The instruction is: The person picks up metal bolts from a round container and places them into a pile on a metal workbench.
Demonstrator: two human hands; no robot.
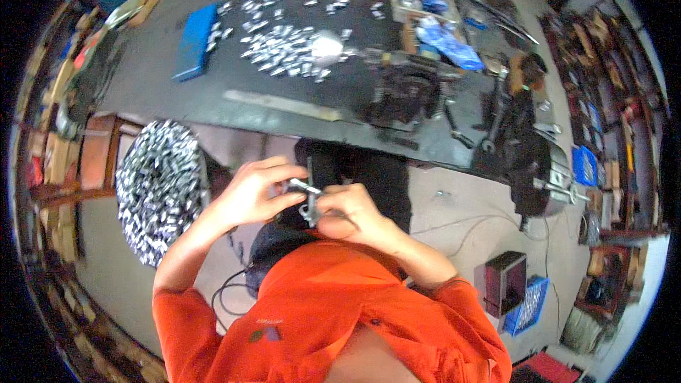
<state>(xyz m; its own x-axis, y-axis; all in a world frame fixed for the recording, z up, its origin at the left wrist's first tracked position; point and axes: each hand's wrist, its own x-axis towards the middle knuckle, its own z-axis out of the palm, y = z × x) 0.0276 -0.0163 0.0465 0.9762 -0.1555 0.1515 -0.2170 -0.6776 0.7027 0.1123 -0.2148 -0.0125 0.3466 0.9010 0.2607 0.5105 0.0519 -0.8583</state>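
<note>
In front of my body, above my lap, my left hand (264, 188) pinches a small shiny metal cylindrical part (305, 186) between thumb and fingers. My right hand (346, 211) is close beside it, its fingers curled around a thin silver metal tool (311, 207) that stands roughly upright. The part's far end reaches the tool near my right fingertips. Whether the two touch, and the tool's exact kind, I cannot tell. At the left, below the table's edge, a round container is heaped with small silver metal parts (162, 188).
The dark table (191, 106) carries scattered metal parts (291, 50), a blue block (195, 41), a flat metal bar (282, 104) and a dark vise (404, 89). Wrenches (493, 128) lie at its right. A blue crate (528, 305) stands on the floor, where cables run.
</note>
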